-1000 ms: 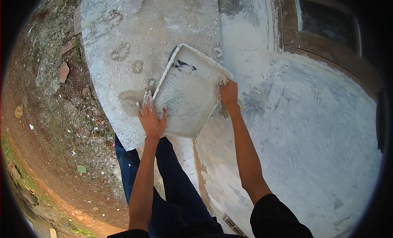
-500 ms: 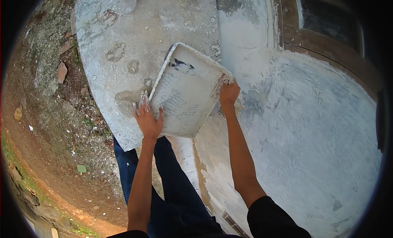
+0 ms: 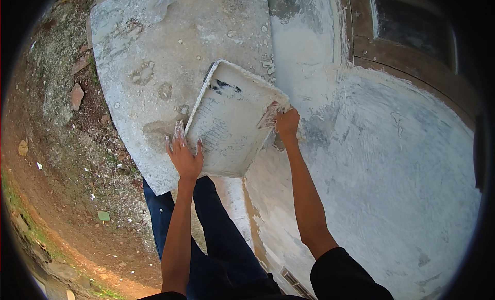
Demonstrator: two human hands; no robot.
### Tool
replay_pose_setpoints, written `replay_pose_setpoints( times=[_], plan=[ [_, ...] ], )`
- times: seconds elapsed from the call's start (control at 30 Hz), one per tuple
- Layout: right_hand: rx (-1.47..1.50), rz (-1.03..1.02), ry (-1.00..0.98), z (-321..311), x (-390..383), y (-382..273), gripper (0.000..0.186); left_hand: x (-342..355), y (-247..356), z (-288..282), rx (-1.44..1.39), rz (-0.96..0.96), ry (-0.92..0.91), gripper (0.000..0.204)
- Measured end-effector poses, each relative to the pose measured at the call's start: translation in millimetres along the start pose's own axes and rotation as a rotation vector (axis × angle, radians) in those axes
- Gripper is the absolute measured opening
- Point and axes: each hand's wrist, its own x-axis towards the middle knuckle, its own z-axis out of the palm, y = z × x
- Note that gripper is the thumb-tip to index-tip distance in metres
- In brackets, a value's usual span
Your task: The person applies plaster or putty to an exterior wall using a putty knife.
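Observation:
A shallow rectangular tray [image 3: 227,137], smeared with whitish paste and marked with dark scuffs, lies at an angle on a pale, stained board [image 3: 149,47]. My left hand [image 3: 185,158] straddles its left rim near the close corner, fingers spread outside and thumb over the inside; paste coats the fingertips. At the right rim, my right hand [image 3: 287,126] is closed around a flat, reddish-brown, paste-smeared piece [image 3: 269,115] that looks like a scraper. How much of it sits inside the fist is hidden.
To the right, a wall [image 3: 392,171] with patchy white coating meets a brown frame [image 3: 397,52] with a dark pane. Rough soil [image 3: 77,197] with stones and debris runs along the left. My dark-trousered legs [image 3: 221,222] are below the tray.
The tray and both hands sit slightly lower in view. My right hand has shifted a little down along the rim, and the reddish piece shows more inside the tray.

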Motion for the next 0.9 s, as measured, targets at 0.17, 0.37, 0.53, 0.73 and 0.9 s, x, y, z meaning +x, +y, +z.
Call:
replay_pose_setpoints(
  times=[0.17, 0.37, 0.53, 0.73, 0.9],
  plan=[
    [-0.052, -0.13, 0.02, 4, -7, 8, 0.02, 1, 3, -1, 0.016, 0.002, -0.01, 0.062],
    [-0.014, -0.038, 0.079, 24, -10, 5, 0.02, 1, 2, 2, 0.035, 0.017, 0.025, 0.062],
    [0.096, 0.031, 0.159, 28, -5, 16, 0.022, -1, -1, 2, -0.008, -0.022, -0.003, 0.062],
    [0.127, 0.077, 0.135, 26, -6, 28, 0.03, 1, 3, -2, -0.008, 0.018, 0.008, 0.062],
    [0.011, 0.058, 0.154, 58, -28, 41, 0.035, 0, 0, 2, 0.002, 0.01, 0.015, 0.061]
  ],
)
